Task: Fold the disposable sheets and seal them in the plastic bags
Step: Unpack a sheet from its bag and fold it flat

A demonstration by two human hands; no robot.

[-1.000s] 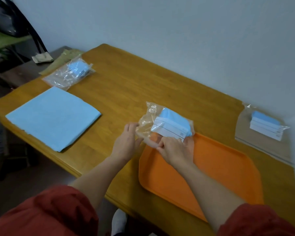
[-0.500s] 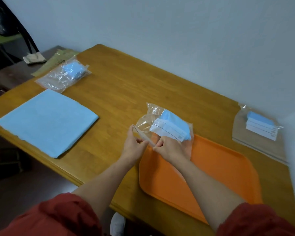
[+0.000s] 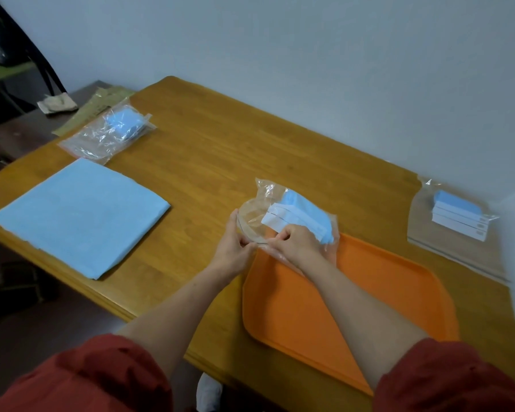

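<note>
1. Clear plastic bag (image 3: 252, 217), loaded with a folded blue sheet (image 3: 305, 214), is held just above the far left corner of the orange tray (image 3: 384, 298), partly over the tray rim and partly over the wooden table (image 3: 220, 150).
2. Left hand (image 3: 234, 248) pinches the left end of the bag's mouth, with thumb and fingers curled narrow on the edge. Right hand (image 3: 295, 245) pinches the same mouth just beside it, fingers curled tight. The two hands are almost touching.
3. The mouth bows into an open oval between the hands, so the seal is judged not yet made. Gripping at the strip is judged to line up the two lips for pressing shut. The sheet sits at the bag's far end, well away from the closure.
4. A large flat blue sheet (image 3: 81, 212) lies on the table to the left, judged to be awaiting folding. A second bagged sheet (image 3: 101, 141) lies beyond it at the far left corner. A third bagged sheet (image 3: 458, 215) rests on a brown flat pad (image 3: 446, 251) at the right, well apart from the hands.
5. Slack film bunched under the right hand is the one item judged liable to catch in the strip.
</note>
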